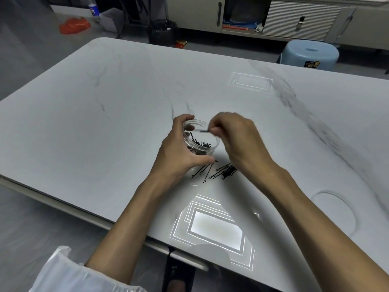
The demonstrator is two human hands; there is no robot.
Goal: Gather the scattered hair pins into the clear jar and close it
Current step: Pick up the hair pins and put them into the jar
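Observation:
A clear round jar [212,144] stands open on the white table, with several black hair pins [201,143] lying inside it. My left hand [179,150] grips the jar's left side, fingers over the far rim and thumb at the near wall. My right hand [235,135] hovers just right of the jar and pinches one black hair pin [203,131] over the jar's mouth. Several more loose pins [214,171] lie scattered on the table just in front of the jar, partly under my hands. A clear round lid [333,211] lies flat on the table at the near right.
The marble-patterned table [105,114] stretches wide to the left and back. Its near edge runs diagonally at the lower left. Beyond the table stand a blue stool [311,54], a black bin [161,31] and grey cabinets.

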